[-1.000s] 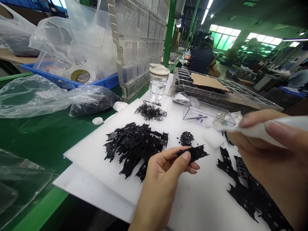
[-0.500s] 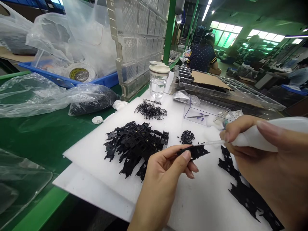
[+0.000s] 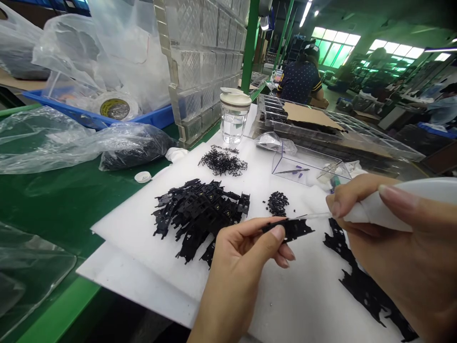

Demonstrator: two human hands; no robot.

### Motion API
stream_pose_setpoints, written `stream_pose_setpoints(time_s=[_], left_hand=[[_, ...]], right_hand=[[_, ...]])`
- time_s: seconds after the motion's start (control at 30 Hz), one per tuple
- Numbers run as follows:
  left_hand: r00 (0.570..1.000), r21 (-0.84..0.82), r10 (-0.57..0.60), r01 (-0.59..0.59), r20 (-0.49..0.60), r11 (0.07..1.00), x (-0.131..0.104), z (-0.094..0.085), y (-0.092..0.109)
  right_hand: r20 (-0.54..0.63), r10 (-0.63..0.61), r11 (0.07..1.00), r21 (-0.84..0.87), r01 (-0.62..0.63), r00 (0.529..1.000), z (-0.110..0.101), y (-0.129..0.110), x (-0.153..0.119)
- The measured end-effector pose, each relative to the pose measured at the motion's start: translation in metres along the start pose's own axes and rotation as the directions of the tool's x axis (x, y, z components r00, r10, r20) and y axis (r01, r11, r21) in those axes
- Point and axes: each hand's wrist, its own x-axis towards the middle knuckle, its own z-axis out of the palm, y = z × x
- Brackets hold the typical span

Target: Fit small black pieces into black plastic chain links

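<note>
Head view: left hand (image 3: 246,247) pinches black plate (image 3: 298,230), right hand (image 3: 400,238) grips white bottle (image 3: 369,210); tape label (image 3: 105,105) illegible.

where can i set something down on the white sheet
Mostly bare white sheet lies between the left hand and the flat black perforated pieces; a narrower strip separates the tangled black wiry pile from the clear plastic box. Crowded: left of that hand, under the black plate heap.
</note>
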Motion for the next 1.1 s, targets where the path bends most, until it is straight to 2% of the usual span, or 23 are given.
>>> stream_pose_setpoints(time_s=[0.27,0.57,1.1], left_hand=[[0.999,0.008,-0.038,0.038,-0.019,0.999,-0.002,0.0003,0.004],[1.0,0.013,-0.022,0.022,-0.008,1.0,0.0005,0.0015,0.0029],[1.0,0.015,-0.021,0.021,-0.003,1.0,0.0005,0.0024,0.0038]], right_hand=[[-0.033,-0.031,0.999,0.03,0.032,0.999,0.0039,-0.0008,0.0015],[-0.015,-0.031,0.999,0.042,0.032,0.999,0.0062,0.0004,0.0013],[-0.05,-0.031,0.999,0.025,0.032,0.998,0.0045,0.0018,-0.0006]])
